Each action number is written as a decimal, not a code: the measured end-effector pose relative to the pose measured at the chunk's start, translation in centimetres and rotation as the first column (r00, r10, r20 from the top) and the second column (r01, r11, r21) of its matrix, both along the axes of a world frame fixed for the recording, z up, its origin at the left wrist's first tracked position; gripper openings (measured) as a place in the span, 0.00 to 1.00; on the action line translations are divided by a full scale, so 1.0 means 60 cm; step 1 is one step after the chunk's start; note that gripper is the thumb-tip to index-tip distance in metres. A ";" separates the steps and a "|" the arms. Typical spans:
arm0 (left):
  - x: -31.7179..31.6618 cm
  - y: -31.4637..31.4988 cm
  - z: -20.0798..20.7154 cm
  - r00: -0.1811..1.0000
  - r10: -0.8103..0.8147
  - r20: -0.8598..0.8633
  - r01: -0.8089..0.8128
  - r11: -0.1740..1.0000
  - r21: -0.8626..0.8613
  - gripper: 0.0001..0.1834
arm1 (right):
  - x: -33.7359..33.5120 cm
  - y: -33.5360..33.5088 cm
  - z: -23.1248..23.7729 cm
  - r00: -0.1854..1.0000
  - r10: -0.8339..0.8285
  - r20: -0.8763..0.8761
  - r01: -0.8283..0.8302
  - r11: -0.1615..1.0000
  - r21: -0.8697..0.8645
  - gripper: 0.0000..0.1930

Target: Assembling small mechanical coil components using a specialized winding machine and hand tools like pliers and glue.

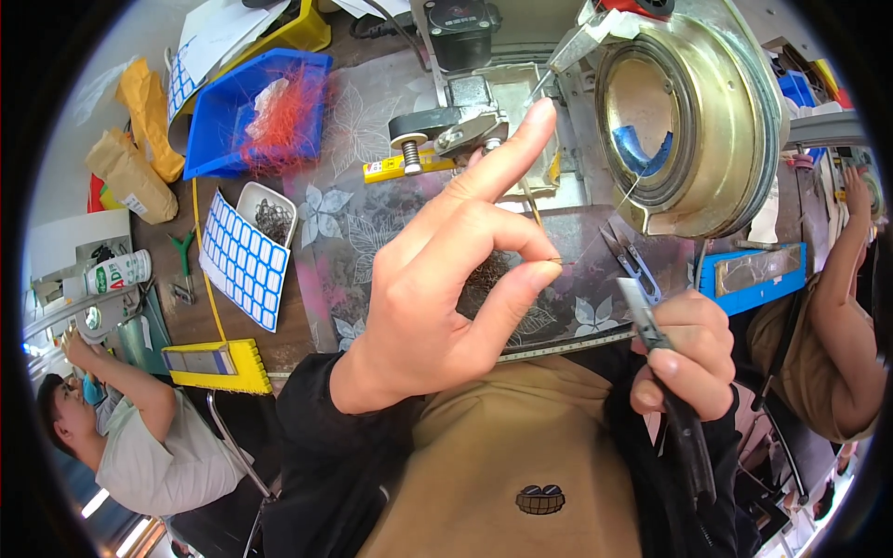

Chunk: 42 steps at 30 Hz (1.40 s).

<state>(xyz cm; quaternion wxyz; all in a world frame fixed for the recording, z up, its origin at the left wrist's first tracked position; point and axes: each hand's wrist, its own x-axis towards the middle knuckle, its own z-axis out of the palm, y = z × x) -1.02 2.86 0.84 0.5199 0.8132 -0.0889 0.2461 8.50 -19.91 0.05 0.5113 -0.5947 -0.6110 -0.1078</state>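
My left hand (423, 288) is over the middle of the table. Its thumb and one finger pinch the end of a thin strand, too fine to tell wire from thread, while another finger points up and away. From the pinch a faint line slants toward the round brass-coloured machine housing (735, 121). In my right hand (698, 358), at the table's near edge, is a pair of pliers (640, 302) with metal jaws and dark handles. Blue-handled thread snips (631, 260) lie between the two hands. Behind my left fingers shows a heap of small dark wire pieces (487, 279), partly hidden.
A metal clamp device (470, 121) stands beyond my left hand. Leftward are a blue tray (206, 139) of orange fibres, a white dish (290, 200) of small wire pieces and a label sheet (244, 265). A blue holder (791, 270) lies right. People sit on both sides.
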 end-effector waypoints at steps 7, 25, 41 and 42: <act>-0.005 0.000 0.012 0.999 0.040 -0.028 -0.038 0.998 0.042 0.06 | 0.003 -0.002 -0.030 0.986 -0.142 0.085 0.161 0.937 -0.309 0.20; 0.009 0.035 0.059 0.957 0.291 0.002 -0.271 0.887 0.375 0.05 | 0.034 -0.010 -0.033 0.948 -0.247 0.199 0.316 0.785 -0.533 0.19; 0.123 -0.003 0.051 0.966 0.219 0.134 -0.257 0.819 0.513 0.10 | 0.141 0.012 0.037 0.913 -0.346 -0.217 0.262 0.904 -0.338 0.09; 0.127 -0.006 0.051 0.963 0.231 0.140 -0.270 0.810 0.520 0.12 | 0.154 0.015 0.038 0.917 -0.330 -0.226 0.228 0.895 -0.383 0.09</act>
